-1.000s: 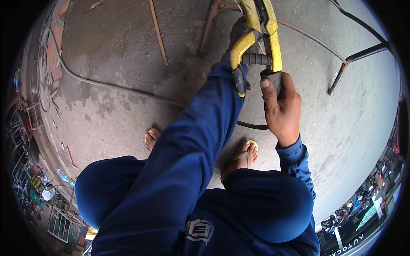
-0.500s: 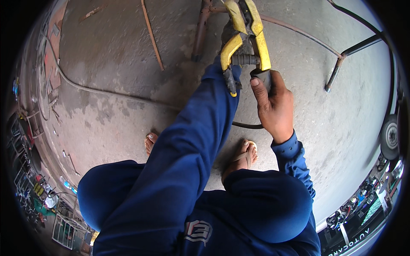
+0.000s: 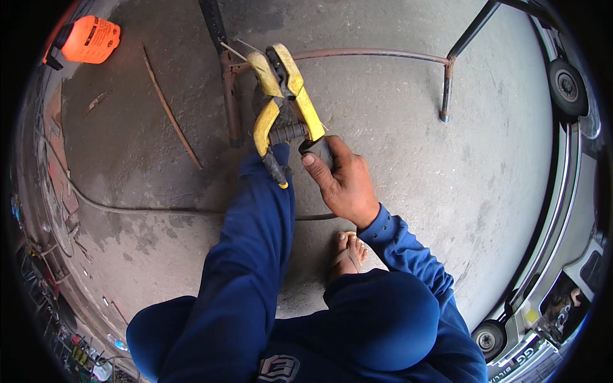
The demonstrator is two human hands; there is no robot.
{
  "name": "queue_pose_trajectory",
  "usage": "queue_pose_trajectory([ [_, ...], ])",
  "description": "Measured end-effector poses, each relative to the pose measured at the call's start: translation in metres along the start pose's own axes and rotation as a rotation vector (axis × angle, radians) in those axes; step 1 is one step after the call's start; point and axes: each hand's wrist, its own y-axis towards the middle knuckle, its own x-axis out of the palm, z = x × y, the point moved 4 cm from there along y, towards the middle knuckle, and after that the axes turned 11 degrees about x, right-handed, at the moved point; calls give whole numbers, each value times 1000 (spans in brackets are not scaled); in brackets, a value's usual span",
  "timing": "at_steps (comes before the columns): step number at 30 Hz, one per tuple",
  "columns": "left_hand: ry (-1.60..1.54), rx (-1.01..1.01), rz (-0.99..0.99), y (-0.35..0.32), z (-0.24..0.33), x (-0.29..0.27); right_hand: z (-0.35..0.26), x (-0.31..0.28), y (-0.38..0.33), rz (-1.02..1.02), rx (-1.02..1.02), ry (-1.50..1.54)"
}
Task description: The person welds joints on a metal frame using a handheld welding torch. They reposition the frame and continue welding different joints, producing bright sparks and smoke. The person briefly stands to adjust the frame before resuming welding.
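My right hand (image 3: 345, 182) is closed round the dark handle of a yellow welding electrode holder (image 3: 311, 117), its thumb lying along the handle. The holder's worn jaws point away from me, beside the left leg of a rusty tubular metal frame (image 3: 370, 52). Thin rods show at the jaw end, close to that leg; whether the jaws grip one I cannot tell. My left forearm, in a blue sleeve, reaches forward beneath the holder. The left hand is hidden behind the holder, with only a dark patch showing there, so its fingers cannot be made out.
A grey cable (image 3: 147, 209) runs across the concrete floor. A narrow rusty strip (image 3: 169, 108) lies to the left, and an orange bottle (image 3: 91, 39) stands at the far left. Along the right edge is a vehicle with wheels (image 3: 567, 86). My sandalled foot (image 3: 348, 251) is below the right hand.
The view has shifted, so the frame and floor sit lower in it and the orange bottle has come in. Both arms and the holder appear further left; the right-hand grip is unchanged.
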Motion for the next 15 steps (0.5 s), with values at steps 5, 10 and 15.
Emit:
queue_pose_trajectory([
  [5,-8,11,19,17,0,4,11,-36,-3,238,-123,168],
  [10,-440,-115,98,23,-6,9,9,-108,92,398,-33,587],
  [15,-410,-89,69,28,2,10,0,-145,203,427,-4,472],
])
